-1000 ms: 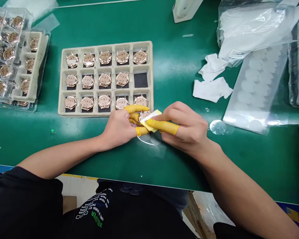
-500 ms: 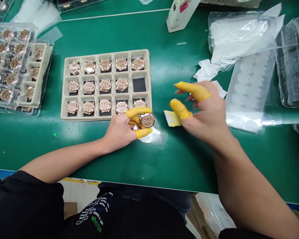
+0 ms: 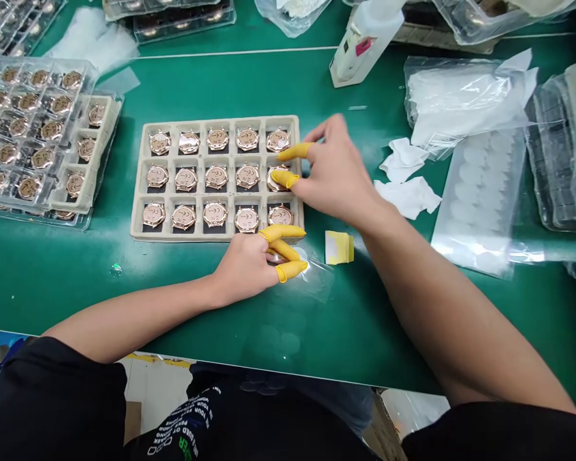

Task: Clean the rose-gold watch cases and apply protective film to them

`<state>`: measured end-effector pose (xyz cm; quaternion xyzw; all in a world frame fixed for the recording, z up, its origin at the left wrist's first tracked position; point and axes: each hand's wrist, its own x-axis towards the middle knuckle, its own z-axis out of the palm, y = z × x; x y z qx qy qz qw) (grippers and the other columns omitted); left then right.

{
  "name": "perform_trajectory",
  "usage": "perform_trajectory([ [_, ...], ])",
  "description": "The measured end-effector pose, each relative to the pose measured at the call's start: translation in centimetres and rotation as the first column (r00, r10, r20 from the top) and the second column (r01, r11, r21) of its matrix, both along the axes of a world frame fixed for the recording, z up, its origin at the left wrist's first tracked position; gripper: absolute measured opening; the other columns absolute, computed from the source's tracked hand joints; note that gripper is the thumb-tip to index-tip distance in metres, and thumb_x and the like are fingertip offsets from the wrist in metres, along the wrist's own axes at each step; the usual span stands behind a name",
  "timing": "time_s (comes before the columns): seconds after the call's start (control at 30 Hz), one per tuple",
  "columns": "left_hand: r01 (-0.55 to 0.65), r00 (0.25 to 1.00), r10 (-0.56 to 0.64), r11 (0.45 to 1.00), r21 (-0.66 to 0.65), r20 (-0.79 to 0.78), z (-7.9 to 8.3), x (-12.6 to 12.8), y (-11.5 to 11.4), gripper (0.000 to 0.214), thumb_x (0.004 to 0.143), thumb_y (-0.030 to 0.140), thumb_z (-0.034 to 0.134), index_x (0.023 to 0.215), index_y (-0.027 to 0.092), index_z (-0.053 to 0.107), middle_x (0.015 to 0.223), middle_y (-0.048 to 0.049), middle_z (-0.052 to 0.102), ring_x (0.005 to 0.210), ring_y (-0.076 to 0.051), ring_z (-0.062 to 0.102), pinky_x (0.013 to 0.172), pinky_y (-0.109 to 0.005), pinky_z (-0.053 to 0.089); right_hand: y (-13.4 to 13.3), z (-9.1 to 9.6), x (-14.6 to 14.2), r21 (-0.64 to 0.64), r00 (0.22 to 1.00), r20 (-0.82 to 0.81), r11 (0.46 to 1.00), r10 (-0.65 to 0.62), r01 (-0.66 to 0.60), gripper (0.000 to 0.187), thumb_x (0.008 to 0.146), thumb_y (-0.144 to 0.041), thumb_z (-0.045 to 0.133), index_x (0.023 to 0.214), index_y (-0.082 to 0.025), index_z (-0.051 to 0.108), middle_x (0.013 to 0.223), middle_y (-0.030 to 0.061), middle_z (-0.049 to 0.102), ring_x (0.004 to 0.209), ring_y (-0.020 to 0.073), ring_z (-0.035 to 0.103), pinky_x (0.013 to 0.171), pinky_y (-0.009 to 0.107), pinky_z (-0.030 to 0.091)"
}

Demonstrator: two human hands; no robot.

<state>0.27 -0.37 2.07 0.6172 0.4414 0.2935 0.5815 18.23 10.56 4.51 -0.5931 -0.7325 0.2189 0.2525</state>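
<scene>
A beige tray (image 3: 221,122) holds three rows of gold watch cases (image 3: 216,177). My right hand (image 3: 333,171) reaches over the tray's right end. Its thumb and forefinger, in yellow finger cots, pinch a gold watch case (image 3: 272,181) in the rightmost cell of the middle row. My left hand (image 3: 252,259) rests on the green table just in front of the tray, its cot-covered fingers loosely apart with nothing visible in them. A scrap of clear film (image 3: 314,278) lies under its fingertips. A small folded yellow pad (image 3: 339,248) lies on the table right of that hand.
Clear lidded trays of more watch cases (image 3: 33,134) are stacked at the left. A white bottle (image 3: 360,38) stands at the back. Crumpled white wipes (image 3: 406,182), plastic bags (image 3: 465,93) and a clear blister sheet (image 3: 480,205) lie at the right.
My right hand dropped the yellow pad on the table, took the watch case from my left hand and carried it to the tray's empty cell. My left hand stayed in place.
</scene>
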Motion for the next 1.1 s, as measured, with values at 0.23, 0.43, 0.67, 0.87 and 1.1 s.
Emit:
perform_trajectory([
  [0.23, 0.024, 0.999, -0.023, 0.999, -0.024, 0.023, -0.4, 0.1, -0.1, 0.047, 0.082, 0.023, 0.08, 0.128, 0.017, 0.073, 0.091, -0.0006, 0.085, 0.072, -0.011, 0.079, 0.079, -0.023, 0.068, 5.0, -1.2, -0.4, 0.015, 0.972, 0.218, 0.996, -0.086, 0.085, 0.016, 0.089, -0.027, 0.077, 0.092, -0.013, 0.07, 0.122, 0.0154, 0.056, 0.11, 0.0311, 0.066, 0.098, 0.049, 0.053],
  [0.43, 0.024, 1.0, -0.024, 1.0, 0.0, 0.009, -0.3, 0.0, 0.0, 0.046, 0.083, 0.025, 0.081, 0.127, 0.018, 0.074, 0.091, -0.0006, 0.085, 0.074, -0.012, 0.079, 0.078, -0.024, 0.068, 7.0, -2.8, -0.5, 0.04, 1.0, 0.012, 0.999, -0.016, 0.015, 0.035, 0.08, -0.039, 0.09, 0.086, -0.017, 0.063, 0.1, 0.0094, 0.066, 0.094, 0.0219, 0.062, 0.092, 0.042, 0.057],
  [0.67, -0.009, 0.999, 0.011, 0.998, -0.059, 0.041, -0.6, 0.0, 0.0, 0.056, 0.079, 0.035, 0.087, 0.13, 0.018, 0.073, 0.092, -0.0036, 0.085, 0.078, -0.015, 0.08, 0.08, -0.027, 0.069, 0.3, 2.3, 0.6, -0.177, 0.876, -0.459, 0.981, -0.151, 0.076, 0.044, 0.075, -0.016, 0.085, 0.11, -0.022, 0.06, 0.077, -0.0031, 0.062, 0.07, 0.0142, 0.06, 0.067, 0.031, 0.048],
  [0.87, -0.007, 0.992, 0.01, 1.0, -0.027, 0.124, -0.9, 0.1, -0.1, 0.078, 0.067, 0.033, 0.095, 0.139, 0.02, 0.068, 0.091, -0.0016, 0.082, 0.081, -0.016, 0.08, 0.083, -0.029, 0.069, -8.7, 2.5, 2.9, -0.66, 0.765, -0.614, 0.657, -0.193, -0.365, 0.072, 0.054, -0.044, 0.103, 0.099, -0.024, 0.05, 0.063, -0.0086, 0.06, 0.052, 0.0109, 0.054, 0.05, 0.025, 0.04],
  [1.1, 0.039, 0.994, -0.037, 0.999, -0.01, 0.107, -0.7, 0.0, -0.1, 0.051, 0.071, 0.026, 0.088, 0.118, 0.02, 0.069, 0.091, -0.0013, 0.08, 0.079, -0.014, 0.078, 0.078, -0.027, 0.068, -9.0, 1.7, 5.0, -0.574, 0.903, -0.429, 0.781, -0.03, -0.247, 0.064, 0.062, -0.063, 0.096, 0.097, -0.025, 0.058, 0.064, -0.0039, 0.06, 0.053, 0.0142, 0.054, 0.049, 0.029, 0.042],
])
